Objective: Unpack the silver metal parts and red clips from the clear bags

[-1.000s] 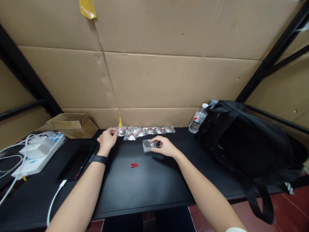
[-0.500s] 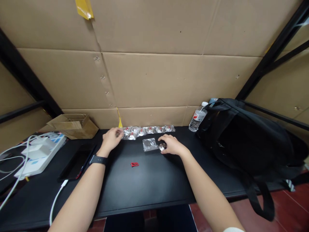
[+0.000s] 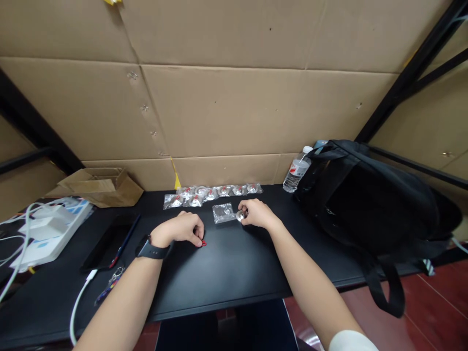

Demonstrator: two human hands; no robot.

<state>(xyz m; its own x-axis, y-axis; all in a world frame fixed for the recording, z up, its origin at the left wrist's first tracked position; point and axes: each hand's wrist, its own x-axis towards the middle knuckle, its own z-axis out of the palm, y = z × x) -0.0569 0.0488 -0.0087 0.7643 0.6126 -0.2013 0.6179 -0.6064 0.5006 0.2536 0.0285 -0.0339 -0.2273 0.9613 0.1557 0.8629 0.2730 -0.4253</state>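
My left hand (image 3: pixel 180 230) lies on the black desk (image 3: pixel 226 263) with its fingers curled over a small red piece (image 3: pixel 203 243), pinching it at the fingertips. My right hand (image 3: pixel 257 215) pinches a small round silver part (image 3: pixel 240 215) beside a clear plastic packet (image 3: pixel 223 212) lying flat on the desk. Behind both hands, a row of several clear packets (image 3: pixel 212 192) with round silver and red parts runs along the cardboard wall.
A black backpack (image 3: pixel 373 204) fills the desk's right side, with a water bottle (image 3: pixel 296 174) next to it. At left lie a phone (image 3: pixel 107 241), a power strip with white chargers (image 3: pixel 47 229), white cables and a folded cardboard box (image 3: pixel 97 185). Cardboard walls (image 3: pixel 234 102) close off the back.
My left hand left the row of packets and came down onto the red piece. My right hand let go of the clear packet and now pinches the silver part beside it.
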